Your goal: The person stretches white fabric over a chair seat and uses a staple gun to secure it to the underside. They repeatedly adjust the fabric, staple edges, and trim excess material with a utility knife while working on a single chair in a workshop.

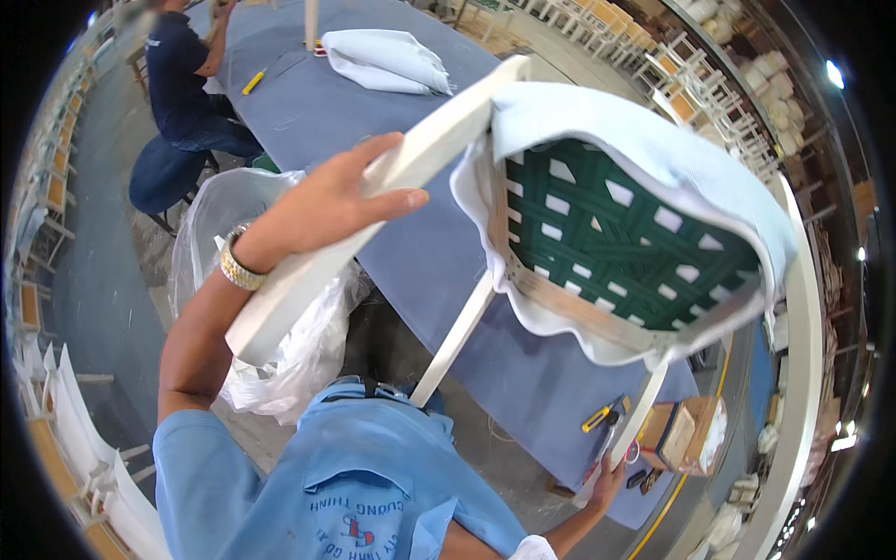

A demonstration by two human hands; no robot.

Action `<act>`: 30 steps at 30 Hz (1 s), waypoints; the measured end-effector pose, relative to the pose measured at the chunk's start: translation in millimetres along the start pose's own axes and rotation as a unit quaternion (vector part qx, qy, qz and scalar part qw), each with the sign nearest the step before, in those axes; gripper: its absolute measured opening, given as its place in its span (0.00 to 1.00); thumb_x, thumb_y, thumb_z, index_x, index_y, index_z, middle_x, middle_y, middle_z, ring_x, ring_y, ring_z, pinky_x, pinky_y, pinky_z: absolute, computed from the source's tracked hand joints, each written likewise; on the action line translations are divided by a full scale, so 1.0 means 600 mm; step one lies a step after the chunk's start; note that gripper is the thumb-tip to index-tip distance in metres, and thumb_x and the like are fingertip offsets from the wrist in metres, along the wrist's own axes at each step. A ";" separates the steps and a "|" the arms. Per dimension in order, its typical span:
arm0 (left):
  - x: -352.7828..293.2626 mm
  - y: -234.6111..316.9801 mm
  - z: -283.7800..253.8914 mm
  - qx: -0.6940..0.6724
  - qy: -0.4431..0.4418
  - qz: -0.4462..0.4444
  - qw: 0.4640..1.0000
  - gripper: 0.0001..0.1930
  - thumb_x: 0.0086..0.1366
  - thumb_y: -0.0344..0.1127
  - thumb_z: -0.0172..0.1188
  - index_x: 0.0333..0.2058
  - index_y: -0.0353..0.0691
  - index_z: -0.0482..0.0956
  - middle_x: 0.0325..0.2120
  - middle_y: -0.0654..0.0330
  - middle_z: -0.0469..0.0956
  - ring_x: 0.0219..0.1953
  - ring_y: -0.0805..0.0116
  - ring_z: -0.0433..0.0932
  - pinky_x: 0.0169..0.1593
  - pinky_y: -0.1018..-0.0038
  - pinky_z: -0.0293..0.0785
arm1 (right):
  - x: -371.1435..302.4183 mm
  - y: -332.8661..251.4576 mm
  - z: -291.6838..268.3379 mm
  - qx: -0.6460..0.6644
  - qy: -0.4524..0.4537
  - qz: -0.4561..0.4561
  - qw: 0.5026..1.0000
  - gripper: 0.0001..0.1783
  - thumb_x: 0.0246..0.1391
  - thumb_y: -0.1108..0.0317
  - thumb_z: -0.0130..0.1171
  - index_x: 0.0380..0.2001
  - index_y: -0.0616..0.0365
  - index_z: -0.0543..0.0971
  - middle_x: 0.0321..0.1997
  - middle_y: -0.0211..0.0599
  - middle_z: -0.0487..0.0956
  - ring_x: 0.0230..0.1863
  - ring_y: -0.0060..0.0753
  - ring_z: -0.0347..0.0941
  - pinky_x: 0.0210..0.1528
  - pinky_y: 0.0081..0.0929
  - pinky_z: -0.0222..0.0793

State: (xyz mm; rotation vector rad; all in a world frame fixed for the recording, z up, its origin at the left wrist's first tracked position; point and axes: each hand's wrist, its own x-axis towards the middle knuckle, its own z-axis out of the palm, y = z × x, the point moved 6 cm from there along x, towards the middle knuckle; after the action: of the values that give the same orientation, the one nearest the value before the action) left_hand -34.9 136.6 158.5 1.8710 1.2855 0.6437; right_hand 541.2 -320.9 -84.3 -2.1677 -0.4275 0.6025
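A white wooden chair (439, 131) is tilted up in front of me, the underside of its seat showing. Green webbing (616, 224) is woven across the seat frame. Light blue fabric (635, 126) covers the seat, its pale, wavy edge hanging loose around the rim. My left hand (341, 201) is closed around a thick white leg of the chair, thumb lying along it. Lower right, my right hand (602, 483) grips the end of a thinner white leg (642, 415); its fingers are partly hidden.
The blue-covered table (401, 205) bears folded pale fabric (387, 61), a yellow-handled tool (253, 83), a yellow cutter (597, 418) and a cardboard box (674, 434). A clear plastic bag (299, 364) stands left. Another person (182, 79) sits far left. Chair frames (691, 79) fill the back right.
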 end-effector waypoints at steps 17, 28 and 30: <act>0.001 0.170 0.112 -0.340 -0.133 -0.025 0.931 0.43 0.68 0.29 0.60 0.75 0.44 0.45 0.50 0.52 0.73 0.46 0.66 0.81 0.37 0.75 0.84 | 0.049 0.266 0.126 0.123 -0.024 0.156 0.980 0.29 0.63 0.55 0.65 0.59 0.62 0.72 0.39 0.40 0.79 0.36 0.32 0.76 0.39 0.31 0.73; -0.061 0.226 0.183 -0.389 -0.133 -0.005 0.912 0.42 0.69 0.35 0.60 0.75 0.41 0.46 0.54 0.49 0.72 0.41 0.68 0.79 0.35 0.72 0.84 | 0.049 -0.163 0.204 0.013 -0.126 -0.213 0.969 0.22 0.67 0.65 0.59 0.59 0.68 0.76 0.53 0.46 0.82 0.49 0.34 0.79 0.56 0.28 0.72; -0.070 0.220 0.188 -0.415 -0.144 -0.010 0.898 0.42 0.69 0.36 0.61 0.75 0.44 0.47 0.55 0.52 0.72 0.46 0.67 0.80 0.36 0.72 0.85 | 0.030 -0.284 0.218 0.088 -0.132 -0.272 0.949 0.20 0.69 0.67 0.56 0.59 0.67 0.76 0.52 0.46 0.82 0.48 0.33 0.79 0.54 0.27 0.72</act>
State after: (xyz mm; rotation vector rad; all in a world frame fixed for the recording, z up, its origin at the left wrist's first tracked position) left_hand 107.0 36.5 200.7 1.1745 0.6633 0.7205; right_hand 467.3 -127.4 -24.8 -1.6939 -1.0347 0.5872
